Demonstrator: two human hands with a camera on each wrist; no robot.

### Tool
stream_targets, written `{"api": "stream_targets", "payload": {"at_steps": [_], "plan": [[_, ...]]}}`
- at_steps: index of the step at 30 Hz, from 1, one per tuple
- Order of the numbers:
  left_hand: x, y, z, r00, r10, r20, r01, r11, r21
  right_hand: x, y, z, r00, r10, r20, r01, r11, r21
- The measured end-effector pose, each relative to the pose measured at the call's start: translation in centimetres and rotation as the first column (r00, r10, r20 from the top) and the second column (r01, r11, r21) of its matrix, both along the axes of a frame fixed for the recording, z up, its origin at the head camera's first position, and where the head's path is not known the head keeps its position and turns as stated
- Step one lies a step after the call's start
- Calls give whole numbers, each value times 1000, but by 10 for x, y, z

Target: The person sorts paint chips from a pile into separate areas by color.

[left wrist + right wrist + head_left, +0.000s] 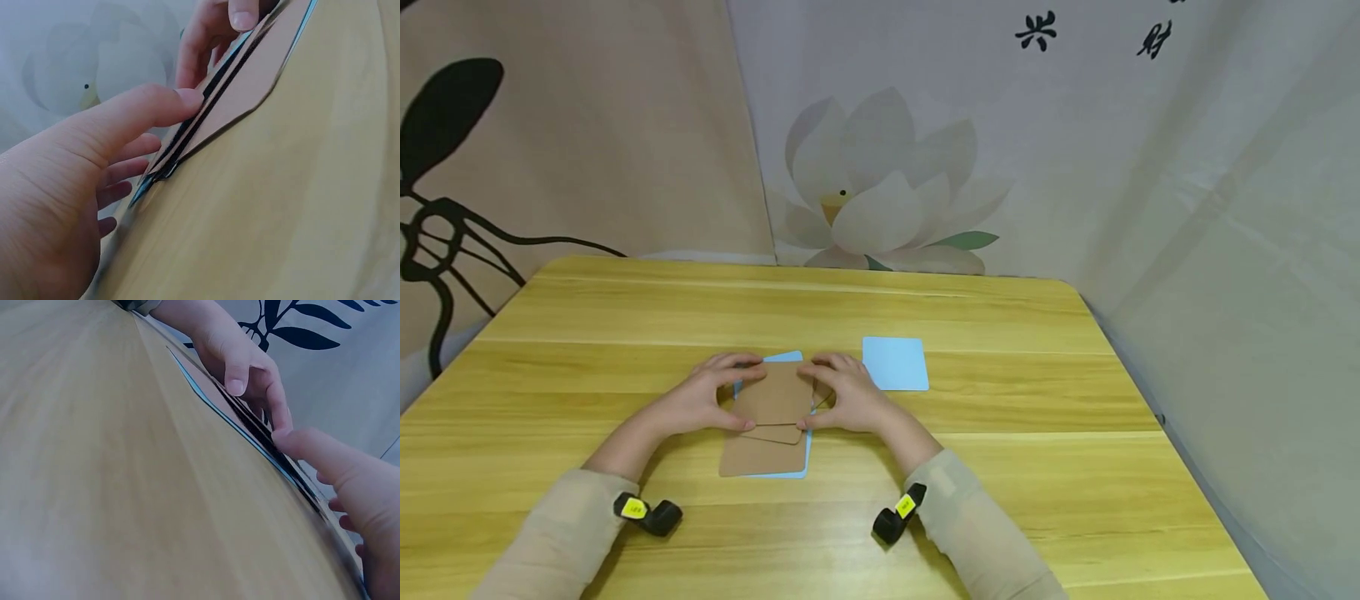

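Note:
A brown square card (777, 392) lies uppermost on a loose, uneven pile of brown and light blue cards. My left hand (706, 392) holds its left side, thumb at the near edge and index finger toward the far edge. On the right side my right hand (847, 393) grips the same card in a mirrored way. Another brown card (760, 458) sticks out of the pile toward me, over a light blue card (807, 457). In the left wrist view, dark gaps show between the stacked cards (240, 94), so the upper ones sit slightly raised.
A single light blue card (896, 364) lies apart on the wooden table (1037, 483), just beyond my right hand. Behind the table hangs a pale curtain (880, 50) with a lotus print. Black wrist cameras (658, 517) sit on both sleeves.

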State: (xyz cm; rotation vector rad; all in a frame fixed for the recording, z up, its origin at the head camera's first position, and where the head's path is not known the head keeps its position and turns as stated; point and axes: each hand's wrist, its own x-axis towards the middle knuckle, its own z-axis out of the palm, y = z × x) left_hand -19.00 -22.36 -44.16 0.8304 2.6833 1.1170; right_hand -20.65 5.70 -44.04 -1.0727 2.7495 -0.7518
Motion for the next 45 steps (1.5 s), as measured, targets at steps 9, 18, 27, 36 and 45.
{"api": "stream_targets", "payload": {"at_steps": [9,18,27,36,45], "plan": [[3,5,6,1000,0,-23,1,1000,11,2,5,4,1000,17,-6,-18,997,-73],[12,24,13,995,-16,-101,17,1000,9,10,25,6,999,7,-47,-10,997,-72],[22,53,12,981,-28,-191,28,1000,0,23,54,10,998,17,-63,-22,997,-77],[34,82,12,969,-28,-245,18,999,-39,35,80,12,997,21,-68,-26,997,-78],[45,111,9,970,-33,-239,28,999,-25,46,109,11,998,29,-53,-34,995,-91]]}}
